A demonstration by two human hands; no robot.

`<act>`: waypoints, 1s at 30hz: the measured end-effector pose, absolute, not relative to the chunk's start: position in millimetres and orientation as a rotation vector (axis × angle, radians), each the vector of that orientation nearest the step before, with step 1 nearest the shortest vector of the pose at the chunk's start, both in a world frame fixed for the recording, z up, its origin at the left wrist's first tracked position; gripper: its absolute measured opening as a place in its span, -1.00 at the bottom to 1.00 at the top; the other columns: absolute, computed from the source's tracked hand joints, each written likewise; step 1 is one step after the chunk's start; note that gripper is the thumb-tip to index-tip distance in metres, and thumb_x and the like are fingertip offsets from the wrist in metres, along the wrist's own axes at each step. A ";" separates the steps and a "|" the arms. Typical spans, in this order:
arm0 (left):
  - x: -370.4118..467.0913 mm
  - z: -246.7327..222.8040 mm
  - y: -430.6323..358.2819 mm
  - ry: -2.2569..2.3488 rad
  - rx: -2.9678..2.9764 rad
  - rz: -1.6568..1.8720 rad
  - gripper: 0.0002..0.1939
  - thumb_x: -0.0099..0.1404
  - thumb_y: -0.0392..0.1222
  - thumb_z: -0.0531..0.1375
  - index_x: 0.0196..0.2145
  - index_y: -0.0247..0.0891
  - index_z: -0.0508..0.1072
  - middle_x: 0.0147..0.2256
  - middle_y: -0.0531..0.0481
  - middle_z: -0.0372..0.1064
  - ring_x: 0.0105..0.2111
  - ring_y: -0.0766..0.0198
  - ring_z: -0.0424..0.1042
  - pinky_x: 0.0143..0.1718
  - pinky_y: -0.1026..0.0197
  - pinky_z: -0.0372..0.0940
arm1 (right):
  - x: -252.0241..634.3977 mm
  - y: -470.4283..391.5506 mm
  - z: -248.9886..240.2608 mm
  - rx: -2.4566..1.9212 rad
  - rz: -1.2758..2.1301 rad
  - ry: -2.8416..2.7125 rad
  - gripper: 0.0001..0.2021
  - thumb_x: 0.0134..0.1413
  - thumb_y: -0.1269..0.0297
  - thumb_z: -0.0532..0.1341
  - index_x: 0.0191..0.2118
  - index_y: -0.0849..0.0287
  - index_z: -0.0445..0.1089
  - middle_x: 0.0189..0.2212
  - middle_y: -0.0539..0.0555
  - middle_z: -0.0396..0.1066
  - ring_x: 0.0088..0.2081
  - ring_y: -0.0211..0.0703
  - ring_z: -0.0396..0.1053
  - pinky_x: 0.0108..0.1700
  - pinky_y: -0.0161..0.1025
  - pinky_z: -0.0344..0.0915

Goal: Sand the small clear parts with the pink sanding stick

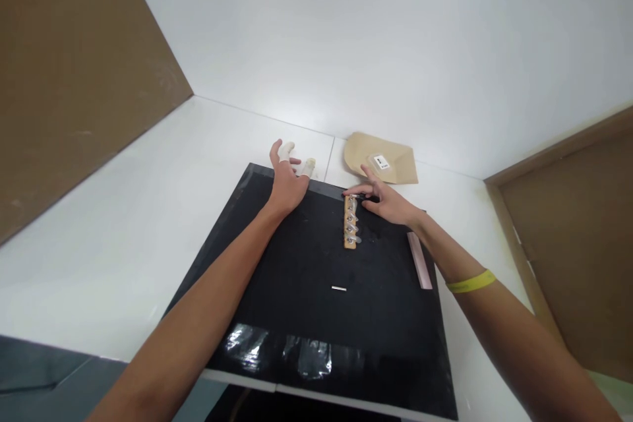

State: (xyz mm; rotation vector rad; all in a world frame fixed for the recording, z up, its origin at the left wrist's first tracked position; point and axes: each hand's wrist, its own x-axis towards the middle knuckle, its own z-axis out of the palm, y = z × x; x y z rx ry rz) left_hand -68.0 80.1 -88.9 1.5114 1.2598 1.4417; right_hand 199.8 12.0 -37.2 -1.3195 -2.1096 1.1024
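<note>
A narrow tan strip point(350, 223) carrying a row of small shiny metal pieces lies lengthwise on the black mat point(306, 264), a little right of the mat's middle and toward its far edge. The right hand point(387, 201) lies at the strip's far end, its fingertips touching that end; a small dark thing sits under those fingers, too small to make out, and whether the grip is closed on anything I cannot tell. The left hand point(287, 181) rests flat at the mat's far edge, left of the strip and apart from it, fingers spread wide and holding nothing (two of its fingertips wear white wraps). A small silvery bar point(339, 288) lies on the mat nearer than the strip. A pale pink strip point(419, 260) lies along the mat's right edge. Beyond, on the white tabletop point(148, 211), sits a brown paper envelope point(380, 158) with a white label.
</note>
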 end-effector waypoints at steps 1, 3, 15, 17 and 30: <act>-68.0 -89.7 80.7 1.259 1.511 1.449 -0.31 0.32 0.03 0.35 0.29 -0.20 0.25 0.46 -0.35 -0.20 0.01 0.02 0.44 -0.01 -0.07 0.42 | 200.4 11.0 -36.5 -1.325 1.088 -2.116 0.00 0.17 0.46 0.10 0.58 0.20 -0.51 0.19 0.21 0.54 0.24 -0.02 0.48 0.32 0.18 0.35; -67.9 -91.4 82.1 1.253 1.512 1.461 -0.31 0.32 0.04 0.36 0.29 -0.19 0.26 0.46 -0.34 -0.18 0.01 0.03 0.44 -0.01 -0.05 0.41 | 201.4 8.0 -34.5 -1.336 1.043 -2.138 -0.01 0.18 0.47 0.13 0.59 0.16 -0.46 0.14 0.18 0.58 0.21 -0.02 0.50 0.31 0.18 0.38; -70.8 -92.6 85.9 1.233 1.480 1.423 -0.37 0.34 -0.09 0.33 0.29 -0.23 0.29 0.48 -0.35 -0.21 -0.03 0.13 0.45 0.02 -0.01 0.39 | 234.2 -41.2 -34.9 -1.428 0.953 -2.067 0.02 0.23 0.22 0.23 0.59 0.13 -0.45 0.02 0.11 0.63 0.14 0.04 0.50 0.37 0.25 0.24; -70.8 -91.1 85.8 1.244 1.485 1.422 -0.38 0.33 -0.09 0.33 0.28 -0.25 0.30 0.48 -0.38 -0.21 -0.06 0.15 0.47 0.03 -0.01 0.39 | 238.8 -57.3 -36.2 -1.452 0.887 -2.057 0.01 0.24 0.21 0.24 0.59 0.12 -0.43 -0.01 0.09 0.64 0.10 0.04 0.50 0.34 0.24 0.27; -72.4 -90.4 88.4 1.274 1.477 1.469 -0.35 0.31 -0.14 0.35 0.29 -0.31 0.30 0.48 -0.42 -0.19 -0.10 0.19 0.47 -0.01 0.04 0.48 | 225.0 -142.2 -54.5 -1.576 0.445 -2.049 0.02 0.30 0.28 0.30 0.58 -0.10 -0.45 -0.08 0.02 0.59 0.13 0.11 0.41 0.38 0.33 -0.01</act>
